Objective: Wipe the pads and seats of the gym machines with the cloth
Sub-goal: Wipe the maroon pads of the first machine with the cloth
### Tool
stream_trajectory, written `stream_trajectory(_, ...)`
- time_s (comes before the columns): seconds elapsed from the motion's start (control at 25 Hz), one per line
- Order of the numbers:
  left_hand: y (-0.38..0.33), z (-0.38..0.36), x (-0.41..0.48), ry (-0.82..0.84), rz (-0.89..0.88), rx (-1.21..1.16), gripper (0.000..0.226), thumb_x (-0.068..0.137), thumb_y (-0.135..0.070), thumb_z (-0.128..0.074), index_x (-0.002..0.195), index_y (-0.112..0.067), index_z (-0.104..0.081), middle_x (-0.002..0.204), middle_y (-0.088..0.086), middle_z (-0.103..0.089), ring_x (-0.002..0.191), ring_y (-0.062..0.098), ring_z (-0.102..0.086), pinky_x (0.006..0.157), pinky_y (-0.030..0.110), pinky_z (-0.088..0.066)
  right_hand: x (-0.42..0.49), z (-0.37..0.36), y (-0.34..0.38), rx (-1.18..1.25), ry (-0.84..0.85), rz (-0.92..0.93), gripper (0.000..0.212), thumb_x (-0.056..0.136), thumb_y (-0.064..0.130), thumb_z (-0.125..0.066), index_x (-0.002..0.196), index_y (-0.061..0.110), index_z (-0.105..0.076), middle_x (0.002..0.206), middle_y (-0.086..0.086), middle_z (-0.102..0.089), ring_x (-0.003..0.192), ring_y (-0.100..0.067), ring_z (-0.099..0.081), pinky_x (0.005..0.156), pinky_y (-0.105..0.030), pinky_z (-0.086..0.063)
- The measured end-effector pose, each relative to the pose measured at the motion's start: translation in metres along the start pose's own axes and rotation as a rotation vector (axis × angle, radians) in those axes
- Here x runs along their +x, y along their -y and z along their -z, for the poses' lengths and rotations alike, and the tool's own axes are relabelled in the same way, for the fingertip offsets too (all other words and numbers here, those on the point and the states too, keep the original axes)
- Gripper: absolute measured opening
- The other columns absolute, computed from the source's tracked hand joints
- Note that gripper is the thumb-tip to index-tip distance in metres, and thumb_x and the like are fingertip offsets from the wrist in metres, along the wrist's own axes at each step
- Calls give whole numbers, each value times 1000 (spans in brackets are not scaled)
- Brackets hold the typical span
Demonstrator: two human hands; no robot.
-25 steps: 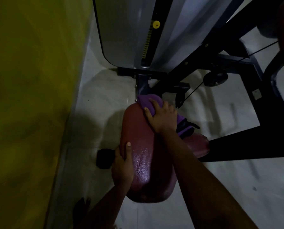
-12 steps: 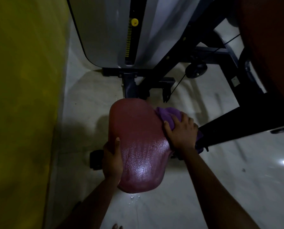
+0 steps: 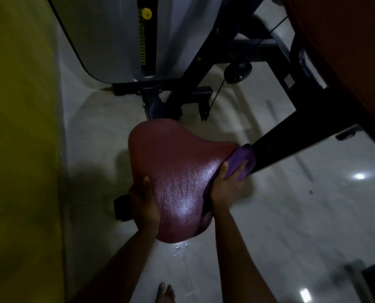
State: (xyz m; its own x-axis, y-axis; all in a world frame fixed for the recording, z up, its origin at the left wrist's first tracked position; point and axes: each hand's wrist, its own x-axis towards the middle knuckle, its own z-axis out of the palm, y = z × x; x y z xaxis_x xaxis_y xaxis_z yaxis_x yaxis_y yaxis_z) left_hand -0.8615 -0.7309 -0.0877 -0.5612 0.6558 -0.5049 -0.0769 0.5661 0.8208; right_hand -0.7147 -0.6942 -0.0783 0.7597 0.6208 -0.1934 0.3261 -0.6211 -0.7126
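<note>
Shifted: purple cloth [image 3: 240,162] and right hand [image 3: 224,189], from the maroon seat's [image 3: 177,171] far end to its right edge, fingers curled round the cloth. One left hand [image 3: 144,206] grips the seat's left edge, thumb on top. One yellow knob [image 3: 146,13] on the weight-stack shroud [image 3: 116,40]; scale marks unreadable. Yellow wall [image 3: 18,127] near on the left; open floor [image 3: 291,215] on the right.

The seat [image 3: 177,176] is showing glossy maroon with a fine wrinkled grain, and the cloth [image 3: 240,165] is showing plain purple. The wall [image 3: 18,127] is glowing yellow, the floor [image 3: 291,215] is looking pale grey-white with faint streaks, and the machine cover [image 3: 108,40] is showing silver-grey with 1 yellow knob [image 3: 146,13] above a yellow-and-black scale [image 3: 143,40], beside a black frame [image 3: 291,138].
</note>
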Motion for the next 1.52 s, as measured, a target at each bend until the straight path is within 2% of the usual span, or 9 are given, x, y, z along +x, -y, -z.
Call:
stream_trajectory(0.24, -7, 8, 0, 43, 40, 47, 55, 95, -47, -39, 135, -11, -44, 133, 16, -54, 120, 32, -51, 93, 33, -37, -88, 18, -53, -159, 136, 281, 65, 85, 64, -29, 145, 42, -14, 141, -22, -34, 128, -35, -39, 99, -40, -41)
stream_trajectory(0.44, -16, 13, -7, 96, 78, 22, 55, 96, -47, -39, 138, -12, -41, 133, 18, -53, 118, 32, -51, 83, 25, -34, -72, 23, -50, 22, 228, 268, 53, 94, 43, -45, 142, 44, -23, 141, -18, -32, 131, -33, -38, 103, -35, -36)
stream_trajectory(0.6, -12, 11, -4, 89, 90, -10, 55, 94, -49, -41, 137, -15, -43, 131, 15, -55, 116, 30, -53, 85, 26, -37, -58, 7, -44, 7, 115, 290, 54, 94, 45, -40, 144, 41, -20, 142, -20, -32, 131, -33, -37, 104, -39, -37)
stream_trajectory(0.84, -17, 23, -3, 269, 198, -234, 52, 97, -46, -34, 136, -12, -46, 132, 9, -55, 104, 19, -55, 84, 28, -41, -130, 15, -84, -391, 120, 565, 53, 93, 48, -33, 143, 34, -28, 150, -23, -20, 133, -40, -27, 105, -50, -33)
stream_trajectory(0.96, -16, 40, -5, 357, 300, -343, 51, 99, -47, -24, 126, -14, -53, 117, 3, -61, 96, 14, -59, 81, 26, -45, -137, 21, -86, -611, 168, 857, 52, 91, 49, -36, 141, 38, -31, 150, -18, -21, 133, -41, -26, 101, -55, -35)
stream_trajectory(1.12, 7, 56, 7, 248, 410, -465, 52, 98, -50, -23, 119, -11, -51, 107, 5, -60, 76, 9, -58, 64, 23, -44, -120, 8, -60, -794, 225, 1267, 57, 83, 53, -41, 139, 46, -30, 147, -11, -29, 131, -38, -30, 98, -55, -35)
stream_trajectory(1.28, 12, 57, 27, 118, 477, -627, 61, 97, -52, -25, 136, -9, -43, 120, 10, -55, 81, 12, -55, 65, 26, -42, -92, -30, -7, -780, 438, 1631, 44, 75, 56, -43, 110, 39, -61, 142, -3, -46, 127, -33, -37, 100, -51, -30)
stream_trajectory(1.44, -12, 39, 45, 110, 446, -590, 56, 97, -53, -20, 109, -13, -58, 87, 5, -61, 66, 11, -57, 57, 22, -43, -54, -78, 62, -785, 505, 1647, 46, 73, 62, -36, 98, 39, -67, 133, -1, -56, 119, -32, -52, 94, -55, -40)
stream_trajectory(1.52, -24, 20, 53, 147, 387, -506, 64, 91, -64, -27, 102, -12, -63, 95, 9, -65, 81, 14, -66, 75, 22, -52, -38, -96, 88, -774, 542, 1573, 47, 74, 63, -36, 100, 38, -66, 133, -2, -55, 118, -34, -51, 93, -55, -40)
